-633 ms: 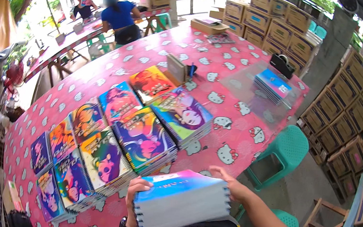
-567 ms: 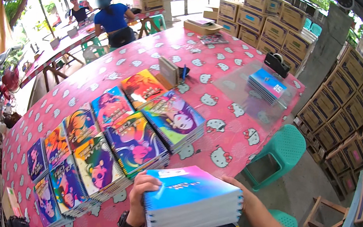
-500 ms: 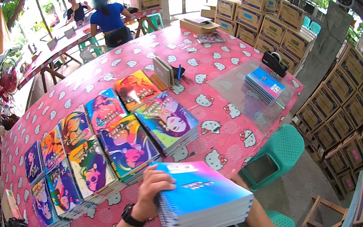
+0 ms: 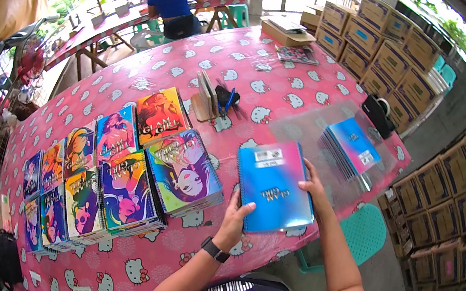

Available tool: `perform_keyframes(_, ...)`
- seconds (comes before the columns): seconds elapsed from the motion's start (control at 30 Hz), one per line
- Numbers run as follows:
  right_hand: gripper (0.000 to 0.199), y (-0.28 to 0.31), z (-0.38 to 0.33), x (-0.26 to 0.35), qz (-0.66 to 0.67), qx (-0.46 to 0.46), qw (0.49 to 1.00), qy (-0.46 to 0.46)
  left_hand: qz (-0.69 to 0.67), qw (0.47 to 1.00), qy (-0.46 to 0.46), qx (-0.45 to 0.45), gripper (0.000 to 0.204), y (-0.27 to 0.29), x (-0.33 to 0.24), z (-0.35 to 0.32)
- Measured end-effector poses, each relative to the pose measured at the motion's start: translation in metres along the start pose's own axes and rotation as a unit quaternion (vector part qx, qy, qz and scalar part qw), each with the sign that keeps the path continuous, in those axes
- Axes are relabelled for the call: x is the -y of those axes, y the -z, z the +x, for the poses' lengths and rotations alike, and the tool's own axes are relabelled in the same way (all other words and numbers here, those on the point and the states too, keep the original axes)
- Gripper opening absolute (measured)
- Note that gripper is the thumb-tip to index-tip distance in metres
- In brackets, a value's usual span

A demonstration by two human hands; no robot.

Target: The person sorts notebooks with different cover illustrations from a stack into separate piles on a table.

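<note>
A stack of blue and pink spiral notebooks (image 4: 273, 186) lies flat on the pink patterned table (image 4: 197, 64) in front of me. My left hand (image 4: 233, 220) grips its near left corner; a dark watch sits on that wrist. My right hand (image 4: 312, 185) holds the stack's right edge. To the left lie rows of colourful notebook stacks (image 4: 116, 172). Another blue notebook pile (image 4: 350, 146) rests on clear plastic sheets (image 4: 304, 130) to the right.
A small stand with pens (image 4: 214, 100) sits mid-table. A black tape dispenser (image 4: 377, 114) stands near the right edge. Cardboard boxes (image 4: 397, 62) are stacked at the right. A turquoise stool (image 4: 362, 231) stands below the table. Two people (image 4: 168, 0) are at the far end.
The notebook stack has gone from near my chest down and forward onto the table. My view has tipped forward over the table.
</note>
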State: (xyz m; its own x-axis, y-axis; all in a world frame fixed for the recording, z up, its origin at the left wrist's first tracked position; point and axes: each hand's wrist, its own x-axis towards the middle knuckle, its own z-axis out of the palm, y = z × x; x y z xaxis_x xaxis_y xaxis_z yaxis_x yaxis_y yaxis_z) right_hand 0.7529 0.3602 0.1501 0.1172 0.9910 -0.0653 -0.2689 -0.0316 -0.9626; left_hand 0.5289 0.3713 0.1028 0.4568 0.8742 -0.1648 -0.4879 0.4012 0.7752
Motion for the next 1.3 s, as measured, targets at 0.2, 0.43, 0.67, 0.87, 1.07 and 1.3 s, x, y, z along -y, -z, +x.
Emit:
perform_keyframes(0.2, 0.066, 0.007, 0.138, -0.034, -0.156, 0.125, 0.98, -0.014, 0.01, 0.983, -0.134, -0.126, 0.06, 0.016, 0.0, 0.075)
perform_keyframes(0.43, 0.063, 0.049, 0.169, -0.109, -0.283, 0.069, 0.956, -0.03, 0.109, 0.974, -0.11, -0.167, 0.061, 0.037, 0.027, 0.107)
perform_keyframes(0.67, 0.053, 0.032, 0.109, -0.107, -0.182, -0.033, 0.982, -0.033, 0.304, 0.89, -0.23, -0.249, 0.067, 0.035, 0.058, 0.083)
perform_keyframes(0.87, 0.053, 0.04, 0.126, -0.12, -0.291, -0.055, 0.954, 0.044, 0.243, 0.924, -0.167, -0.243, 0.067, 0.028, 0.04, 0.09)
perform_keyframes(1.07, 0.079, -0.142, 0.066, -0.03, -0.469, 0.084, 0.811, 0.339, 0.332, 0.942, -0.038, -0.041, 0.067, 0.049, 0.035, -0.01)
perform_keyframes(1.3, 0.049, -0.215, 0.017, -0.075, -0.581, 0.236, 0.698, 0.347, 0.007, 0.994, 0.086, -0.071, 0.052, 0.144, -0.035, -0.152)
